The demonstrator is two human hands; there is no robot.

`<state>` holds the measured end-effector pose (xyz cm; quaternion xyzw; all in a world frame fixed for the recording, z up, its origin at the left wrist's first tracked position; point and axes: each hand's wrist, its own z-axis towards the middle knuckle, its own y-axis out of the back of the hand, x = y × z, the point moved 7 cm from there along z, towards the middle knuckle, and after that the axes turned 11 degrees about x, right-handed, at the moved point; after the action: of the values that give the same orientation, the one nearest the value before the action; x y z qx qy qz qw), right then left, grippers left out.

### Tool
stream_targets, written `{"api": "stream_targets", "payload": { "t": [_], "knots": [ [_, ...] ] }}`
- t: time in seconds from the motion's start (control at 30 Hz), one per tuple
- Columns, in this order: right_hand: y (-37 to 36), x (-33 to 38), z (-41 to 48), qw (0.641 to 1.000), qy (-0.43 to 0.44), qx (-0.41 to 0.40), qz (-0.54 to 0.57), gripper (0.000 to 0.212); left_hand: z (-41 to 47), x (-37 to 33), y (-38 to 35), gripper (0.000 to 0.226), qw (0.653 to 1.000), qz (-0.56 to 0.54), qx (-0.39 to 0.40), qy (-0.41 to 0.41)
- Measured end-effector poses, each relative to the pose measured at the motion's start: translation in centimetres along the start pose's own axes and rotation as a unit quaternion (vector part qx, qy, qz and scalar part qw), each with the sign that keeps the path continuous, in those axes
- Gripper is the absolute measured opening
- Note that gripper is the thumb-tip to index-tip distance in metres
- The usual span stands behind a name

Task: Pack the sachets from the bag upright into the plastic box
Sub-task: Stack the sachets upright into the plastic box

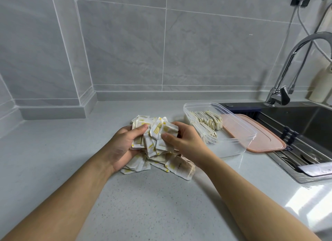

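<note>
A heap of white sachets with yellow print lies on the grey counter in the middle of the view. My left hand and my right hand both grip a bunch of sachets lifted just above the heap, thumbs on top. To the right stands the clear plastic box, with a row of sachets packed upright along its left side. I see no bag.
A pink lid lies under and behind the box, partly over the dark sink. A chrome tap rises at the back right. A tiled wall runs behind, with a boxed corner at left.
</note>
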<state>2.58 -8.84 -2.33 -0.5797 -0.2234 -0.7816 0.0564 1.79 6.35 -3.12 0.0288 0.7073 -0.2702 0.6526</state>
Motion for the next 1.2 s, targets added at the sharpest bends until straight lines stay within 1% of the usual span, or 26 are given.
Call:
{"api": "stream_targets", "payload": {
  "t": [0.07, 0.13, 0.2, 0.27, 0.37, 0.43, 0.6, 0.7, 0.8, 0.87, 0.97, 1.03, 1.1, 1.2],
  "knots": [
    [-0.1, 0.0, 0.0, 1.0, -0.004, -0.001, 0.027, 0.01, -0.1, -0.1, -0.2, 0.034, 1.0, 0.003, -0.007, -0.005],
    [-0.1, -0.2, 0.0, 0.997, -0.011, -0.011, 0.075, 0.008, -0.1, -0.1, -0.4, 0.04, 1.0, 0.002, -0.004, -0.011],
    [-0.1, -0.5, 0.0, 0.992, -0.016, -0.026, 0.121, 0.005, -0.1, 0.0, -0.8, 0.044, 1.0, 0.012, 0.022, -0.004],
    [-0.1, -0.6, 0.1, 0.988, -0.015, -0.03, 0.153, 0.006, -0.1, 0.4, -1.0, 0.042, 0.999, 0.03, 0.041, 0.005],
    [-0.3, -0.5, 0.1, 0.982, -0.013, -0.021, 0.188, 0.004, -0.1, 0.4, -0.6, 0.04, 0.999, 0.038, 0.018, -0.001],
    [-0.4, -0.5, 0.1, 0.98, -0.014, -0.016, 0.197, 0.001, 0.0, 0.2, -0.5, 0.037, 0.999, 0.031, 0.006, -0.012],
    [-1.2, -0.7, 0.2, 0.974, -0.032, 0.014, 0.223, 0.014, -0.1, -0.1, -0.5, 0.035, 0.999, 0.011, -0.009, -0.043],
    [-1.6, -0.8, 0.2, 0.972, -0.036, 0.032, 0.228, 0.014, -0.2, -0.4, -0.6, 0.026, 0.998, 0.012, -0.007, -0.065],
    [-1.9, -0.5, 0.1, 0.973, -0.026, 0.046, 0.223, 0.012, -0.2, -0.7, -1.0, 0.033, 0.997, 0.008, 0.017, -0.072],
    [-1.8, -0.3, 0.1, 0.972, -0.015, 0.044, 0.229, 0.011, -0.2, -0.8, -1.4, 0.036, 0.997, -0.002, 0.033, -0.074],
    [-1.3, -0.3, 0.1, 0.973, -0.008, 0.022, 0.23, 0.008, -0.2, -0.9, -1.4, 0.034, 0.997, -0.025, 0.031, -0.073],
    [-1.1, -0.3, 0.2, 0.972, -0.005, 0.012, 0.235, 0.01, -0.2, -1.0, -1.5, 0.035, 0.996, -0.037, 0.034, -0.074],
    [-0.8, -0.4, 0.2, 0.971, -0.001, -0.002, 0.238, 0.014, -0.2, -1.0, -1.1, 0.032, 0.997, -0.036, 0.004, -0.073],
    [-0.3, -0.5, 0.2, 0.976, 0.005, -0.025, 0.217, 0.018, -0.2, -0.8, 0.5, 0.018, 0.994, -0.005, -0.087, -0.067]
  ]
}}
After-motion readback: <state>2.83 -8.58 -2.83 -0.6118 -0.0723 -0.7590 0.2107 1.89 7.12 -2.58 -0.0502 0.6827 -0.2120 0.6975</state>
